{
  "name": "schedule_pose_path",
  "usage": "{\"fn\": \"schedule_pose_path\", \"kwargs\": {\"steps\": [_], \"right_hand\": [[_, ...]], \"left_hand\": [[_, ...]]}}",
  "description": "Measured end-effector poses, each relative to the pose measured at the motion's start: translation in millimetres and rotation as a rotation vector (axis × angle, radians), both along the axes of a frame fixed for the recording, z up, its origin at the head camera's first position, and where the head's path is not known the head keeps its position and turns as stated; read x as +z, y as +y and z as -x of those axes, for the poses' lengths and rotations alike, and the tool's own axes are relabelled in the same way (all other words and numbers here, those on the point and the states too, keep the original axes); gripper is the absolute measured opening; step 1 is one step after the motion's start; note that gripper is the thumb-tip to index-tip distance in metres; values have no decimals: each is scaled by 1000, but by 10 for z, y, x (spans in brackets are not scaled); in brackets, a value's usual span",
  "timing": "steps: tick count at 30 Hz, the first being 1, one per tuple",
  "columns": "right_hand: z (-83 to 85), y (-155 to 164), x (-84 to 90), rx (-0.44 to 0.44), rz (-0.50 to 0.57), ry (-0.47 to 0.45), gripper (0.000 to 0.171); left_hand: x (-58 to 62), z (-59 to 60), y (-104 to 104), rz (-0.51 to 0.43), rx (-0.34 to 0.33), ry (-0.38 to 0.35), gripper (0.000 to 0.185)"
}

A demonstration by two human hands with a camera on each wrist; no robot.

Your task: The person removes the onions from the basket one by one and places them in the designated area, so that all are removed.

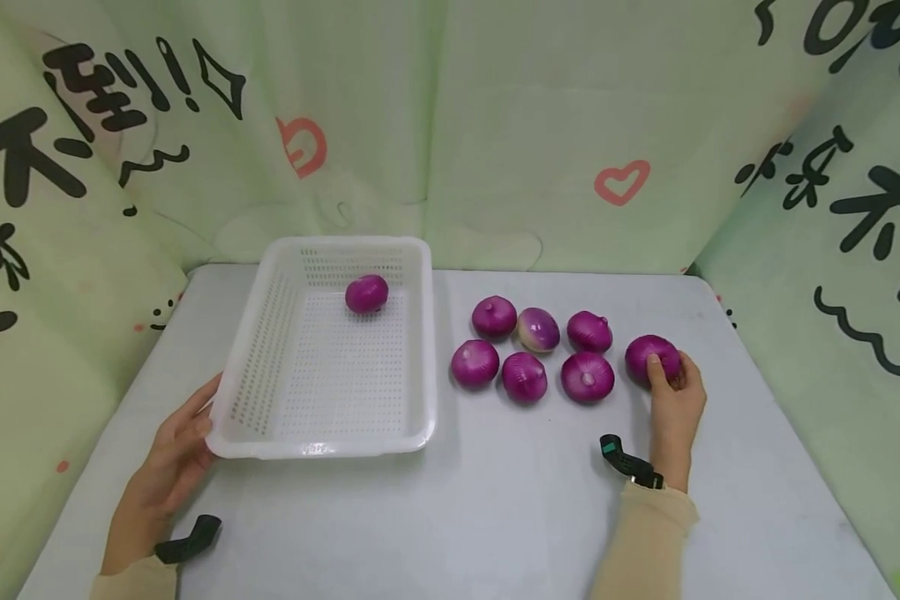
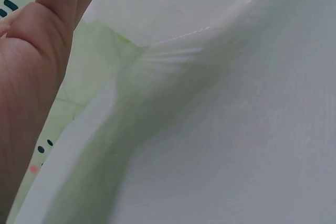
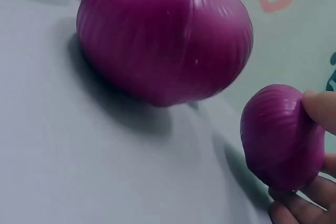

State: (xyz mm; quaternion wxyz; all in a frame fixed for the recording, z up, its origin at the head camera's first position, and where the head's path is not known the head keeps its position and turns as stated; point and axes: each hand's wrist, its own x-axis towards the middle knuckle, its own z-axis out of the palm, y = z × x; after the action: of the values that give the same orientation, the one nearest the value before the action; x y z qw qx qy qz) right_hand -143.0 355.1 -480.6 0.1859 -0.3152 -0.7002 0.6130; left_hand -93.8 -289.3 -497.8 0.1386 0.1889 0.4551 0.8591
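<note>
A white perforated basket (image 1: pixel 262 367) stands on the grey table with one purple onion (image 1: pixel 367 293) inside near its far edge. My left hand (image 1: pixel 183 442) rests with straight fingers against the basket's near left corner (image 2: pixel 173 40). Several purple onions (image 1: pixel 525 377) lie in two rows right of the basket. My right hand (image 1: pixel 675 392) grips the rightmost onion (image 1: pixel 648 354), thumb on its front and fingers curled round its right side. The right wrist view shows that held onion (image 3: pixel 281 137) on the table beside a neighbouring onion (image 3: pixel 165 38).
Green printed cloth walls enclose the table (image 1: pixel 510 508) on the left, back and right. One onion in the back row is paler with a whitish top (image 1: pixel 538 328). Bare tabletop lies in front of the basket and the onions.
</note>
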Motion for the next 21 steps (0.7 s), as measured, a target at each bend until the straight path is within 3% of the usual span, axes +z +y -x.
{"fn": "schedule_pose_path", "kwargs": {"steps": [4, 9, 13, 21], "right_hand": [[32, -24, -56, 21, 27, -2, 71], [39, -40, -66, 11, 32, -8, 66], [44, -39, -61, 13, -24, -82, 67], [60, -36, -55, 42, -52, -170, 72]], "left_hand": [[-9, -14, 0, -9, -1, -2, 57], [16, -17, 4, 57, 38, -6, 56], [34, -23, -1, 113, 72, -15, 55], [21, -12, -5, 67, 42, -25, 56]]}}
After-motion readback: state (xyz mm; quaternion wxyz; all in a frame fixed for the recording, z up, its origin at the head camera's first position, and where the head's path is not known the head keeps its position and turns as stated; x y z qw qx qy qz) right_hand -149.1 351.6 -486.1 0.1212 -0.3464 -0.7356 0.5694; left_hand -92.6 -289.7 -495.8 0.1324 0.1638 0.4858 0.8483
